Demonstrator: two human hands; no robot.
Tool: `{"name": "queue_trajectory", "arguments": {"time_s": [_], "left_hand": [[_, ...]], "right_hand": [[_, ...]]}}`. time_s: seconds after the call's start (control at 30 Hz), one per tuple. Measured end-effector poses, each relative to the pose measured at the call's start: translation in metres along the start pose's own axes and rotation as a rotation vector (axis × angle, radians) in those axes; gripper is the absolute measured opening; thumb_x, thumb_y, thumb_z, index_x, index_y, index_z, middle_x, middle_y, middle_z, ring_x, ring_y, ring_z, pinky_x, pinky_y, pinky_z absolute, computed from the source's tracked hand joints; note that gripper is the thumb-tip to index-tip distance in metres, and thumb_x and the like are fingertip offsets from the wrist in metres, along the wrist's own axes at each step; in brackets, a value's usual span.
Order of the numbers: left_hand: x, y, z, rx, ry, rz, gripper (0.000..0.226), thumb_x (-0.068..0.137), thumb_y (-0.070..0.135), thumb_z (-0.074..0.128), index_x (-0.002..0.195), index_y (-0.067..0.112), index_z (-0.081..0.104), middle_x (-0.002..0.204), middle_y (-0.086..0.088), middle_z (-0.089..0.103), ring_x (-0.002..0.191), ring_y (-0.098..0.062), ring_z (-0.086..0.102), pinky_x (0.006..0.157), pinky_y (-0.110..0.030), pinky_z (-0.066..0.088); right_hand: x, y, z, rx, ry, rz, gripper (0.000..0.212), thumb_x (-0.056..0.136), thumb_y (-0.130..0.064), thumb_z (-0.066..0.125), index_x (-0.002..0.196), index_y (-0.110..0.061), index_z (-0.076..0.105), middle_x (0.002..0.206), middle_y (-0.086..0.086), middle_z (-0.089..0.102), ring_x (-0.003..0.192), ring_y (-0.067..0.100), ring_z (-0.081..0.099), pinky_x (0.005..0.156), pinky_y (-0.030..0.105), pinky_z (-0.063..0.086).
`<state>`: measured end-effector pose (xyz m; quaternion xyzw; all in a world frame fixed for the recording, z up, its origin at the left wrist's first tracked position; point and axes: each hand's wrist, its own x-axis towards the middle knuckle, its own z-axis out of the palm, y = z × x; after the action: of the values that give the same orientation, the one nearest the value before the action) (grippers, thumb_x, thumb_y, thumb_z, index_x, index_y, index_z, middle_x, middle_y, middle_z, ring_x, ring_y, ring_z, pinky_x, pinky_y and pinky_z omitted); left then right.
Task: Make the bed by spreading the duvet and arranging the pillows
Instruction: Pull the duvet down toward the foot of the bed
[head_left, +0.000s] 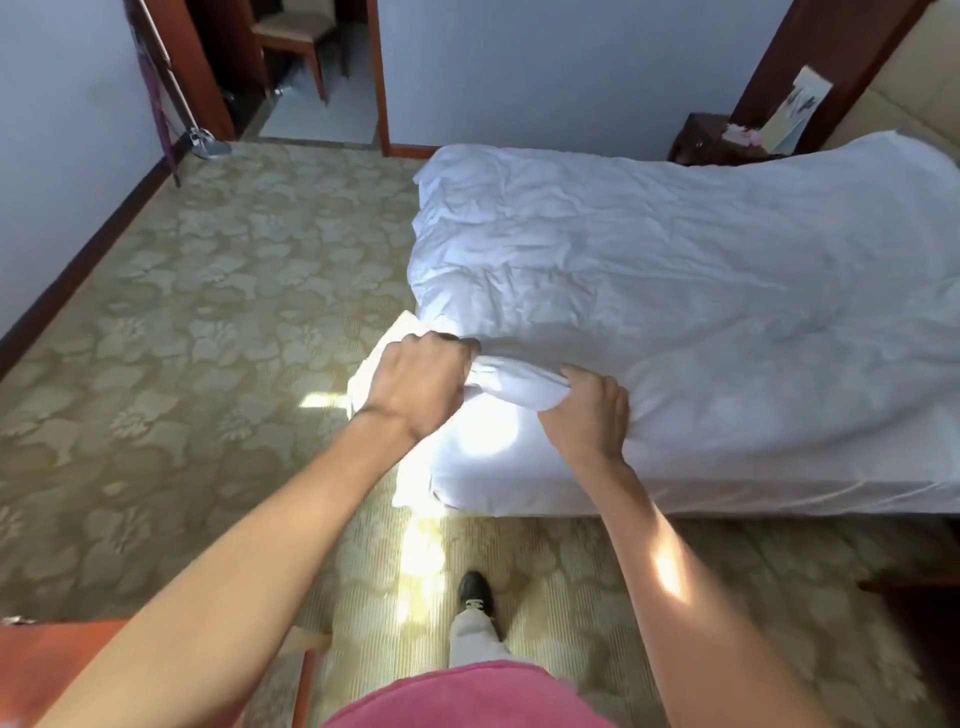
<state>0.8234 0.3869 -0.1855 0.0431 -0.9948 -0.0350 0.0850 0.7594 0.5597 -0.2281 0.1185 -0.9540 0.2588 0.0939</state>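
A white, wrinkled duvet covers the bed from its foot on the left to the headboard end at the far right. At the bed's near corner my left hand grips a bunched fold of the duvet. My right hand grips the same fold just to the right. Below them the duvet's edge hangs over the mattress side. No pillows are in view.
Patterned beige carpet spreads left of the bed and under my feet. A dark nightstand stands beyond the bed at the wall. An open doorway with a chair is at the far left. A reddish wooden surface sits at bottom left.
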Motion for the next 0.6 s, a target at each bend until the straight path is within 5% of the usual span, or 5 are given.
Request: {"name": "queue_trajectory", "arguments": {"time_s": [0.07, 0.13, 0.2, 0.27, 0.6], "left_hand": [[-0.034, 0.012, -0.007, 0.032, 0.125, 0.052, 0.022, 0.074, 0.011, 0.07, 0.091, 0.022, 0.061, 0.085, -0.004, 0.066, 0.067, -0.036, 0.066, 0.053, -0.033, 0.035], [-0.081, 0.021, 0.004, -0.059, 0.108, 0.085, 0.03, 0.073, 0.003, 0.069, 0.096, 0.02, 0.062, 0.082, -0.003, 0.066, 0.065, -0.034, 0.066, 0.05, -0.034, 0.046], [-0.123, 0.026, 0.025, -0.177, -0.217, 0.049, 0.046, 0.084, 0.0, 0.059, 0.123, 0.021, 0.053, 0.099, -0.008, 0.066, 0.094, -0.034, 0.066, 0.074, -0.041, 0.054], [-0.149, 0.031, 0.044, -0.262, -0.592, 0.002, 0.061, 0.089, 0.008, 0.063, 0.144, 0.018, 0.039, 0.123, -0.011, 0.063, 0.122, -0.032, 0.055, 0.098, -0.038, 0.047], [-0.146, 0.052, 0.034, -0.085, -0.472, 0.017, 0.036, 0.08, -0.002, 0.054, 0.107, 0.019, 0.066, 0.099, -0.004, 0.068, 0.101, -0.025, 0.065, 0.078, -0.032, 0.051]], "right_hand": [[-0.03, 0.006, -0.014, 0.015, 0.111, -0.04, 0.011, 0.063, -0.002, 0.063, 0.071, -0.009, 0.065, 0.066, 0.02, 0.064, 0.074, 0.047, 0.059, 0.063, 0.036, 0.041], [-0.061, 0.018, -0.023, -0.129, -0.132, -0.058, 0.025, 0.068, -0.005, 0.061, 0.089, -0.013, 0.072, 0.082, 0.018, 0.069, 0.088, 0.043, 0.062, 0.075, 0.036, 0.046], [-0.09, 0.029, -0.025, -0.33, -0.551, -0.095, 0.028, 0.074, -0.009, 0.059, 0.101, -0.011, 0.068, 0.099, 0.012, 0.067, 0.103, 0.036, 0.06, 0.084, 0.032, 0.046], [-0.112, 0.037, -0.027, -0.388, -0.779, -0.143, 0.003, 0.076, -0.011, 0.058, 0.078, -0.012, 0.058, 0.083, 0.005, 0.061, 0.088, 0.028, 0.059, 0.07, 0.028, 0.045], [-0.132, 0.059, -0.048, -0.248, -0.678, -0.086, 0.007, 0.077, -0.019, 0.063, 0.084, -0.019, 0.063, 0.087, 0.003, 0.064, 0.088, 0.025, 0.062, 0.06, 0.026, 0.042]]}}
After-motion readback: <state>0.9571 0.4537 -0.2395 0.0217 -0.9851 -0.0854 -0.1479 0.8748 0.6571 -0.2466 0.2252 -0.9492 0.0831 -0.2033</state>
